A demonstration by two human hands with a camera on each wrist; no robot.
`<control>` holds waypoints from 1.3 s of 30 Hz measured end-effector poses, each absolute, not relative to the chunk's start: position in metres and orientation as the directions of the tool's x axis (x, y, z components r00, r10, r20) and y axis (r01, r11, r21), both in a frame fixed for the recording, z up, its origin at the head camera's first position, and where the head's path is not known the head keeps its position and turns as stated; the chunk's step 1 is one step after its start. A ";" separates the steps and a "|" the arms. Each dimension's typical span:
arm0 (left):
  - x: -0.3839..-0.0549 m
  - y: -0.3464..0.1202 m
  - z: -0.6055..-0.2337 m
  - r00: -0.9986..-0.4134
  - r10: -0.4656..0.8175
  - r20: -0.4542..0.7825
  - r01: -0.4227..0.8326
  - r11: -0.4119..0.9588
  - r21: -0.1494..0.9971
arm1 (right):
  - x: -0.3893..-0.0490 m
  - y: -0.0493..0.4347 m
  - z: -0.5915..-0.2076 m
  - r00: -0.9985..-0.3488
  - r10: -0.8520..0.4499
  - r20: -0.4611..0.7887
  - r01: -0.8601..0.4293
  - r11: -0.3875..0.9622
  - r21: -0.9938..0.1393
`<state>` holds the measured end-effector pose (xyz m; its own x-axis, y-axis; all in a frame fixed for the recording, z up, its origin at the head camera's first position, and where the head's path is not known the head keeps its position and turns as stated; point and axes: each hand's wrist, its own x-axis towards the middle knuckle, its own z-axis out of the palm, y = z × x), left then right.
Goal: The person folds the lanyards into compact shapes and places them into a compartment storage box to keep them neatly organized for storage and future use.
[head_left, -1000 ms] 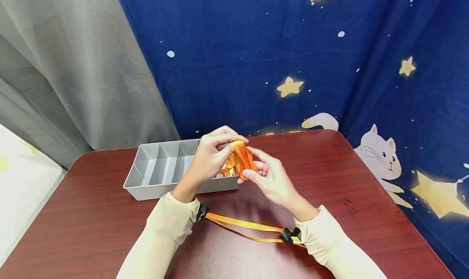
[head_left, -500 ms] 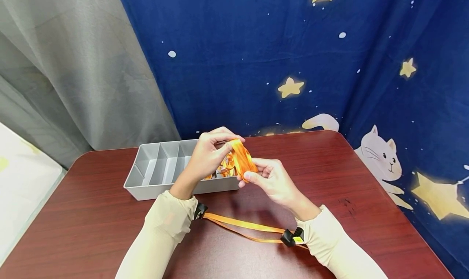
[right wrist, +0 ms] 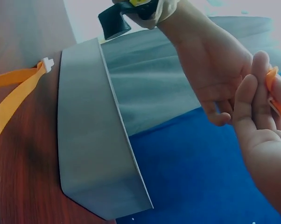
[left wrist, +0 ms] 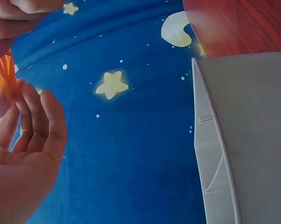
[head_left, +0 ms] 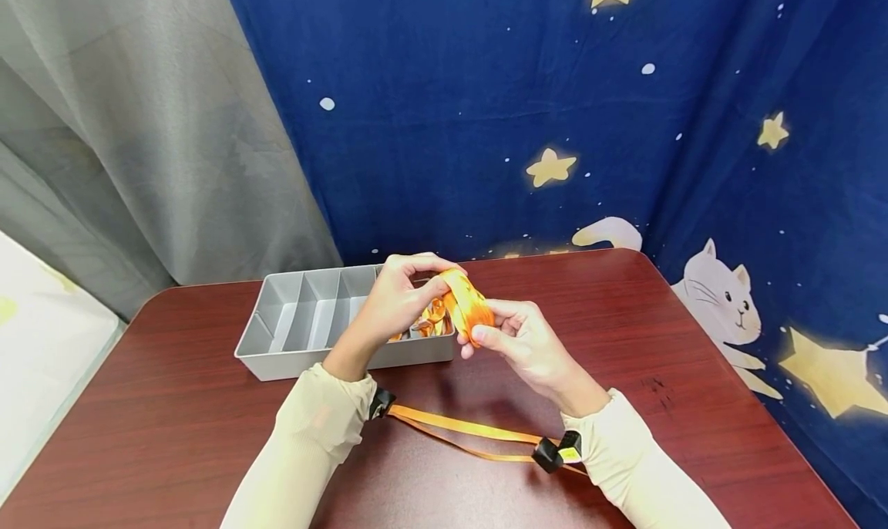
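Note:
In the head view a folded orange lanyard (head_left: 469, 309) is held up between both hands, in front of the right end of a grey divided box (head_left: 291, 365). My left hand (head_left: 398, 296) pinches its upper end between thumb and fingers. From the right, my right hand (head_left: 526, 352) grips the lower end, thumb on the near side. Its strands show bunched in several layers at the fingertips in the left wrist view. More orange lanyards (head_left: 433, 321) lie in the box's right compartment, partly hidden by the left hand.
Another orange lanyard (head_left: 472, 427) lies stretched on the red-brown table (head_left: 173, 421), near the wrists; its white clip (right wrist: 48, 64) shows in the right wrist view. The box's left compartments (head_left: 322, 298) hold nothing visible. A blue star-patterned curtain (head_left: 451, 128) hangs behind the table.
The hands and the folded lanyard have shifted slightly right and down. The bundle has been turned and squeezed a little, its layers now lying more curved.

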<state>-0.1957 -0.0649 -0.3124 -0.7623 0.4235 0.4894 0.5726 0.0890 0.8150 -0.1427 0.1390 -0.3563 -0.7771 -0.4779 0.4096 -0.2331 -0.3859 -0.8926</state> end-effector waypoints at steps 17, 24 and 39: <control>-0.187 -0.056 -0.324 -0.717 0.349 0.604 0.649 0.016 0.761 | -0.142 0.142 -0.348 -0.769 -0.451 0.454 -0.200 -0.504 -0.840; -0.189 -0.060 -0.310 -0.652 0.347 0.674 0.734 0.066 0.676 | -0.140 0.144 -0.344 -0.788 -0.513 0.339 -0.163 -0.357 -0.920; -0.187 -0.061 -0.306 -0.634 0.509 0.582 0.671 -0.011 0.741 | -0.143 0.152 -0.349 -0.649 -0.687 0.327 -0.097 -0.352 -0.931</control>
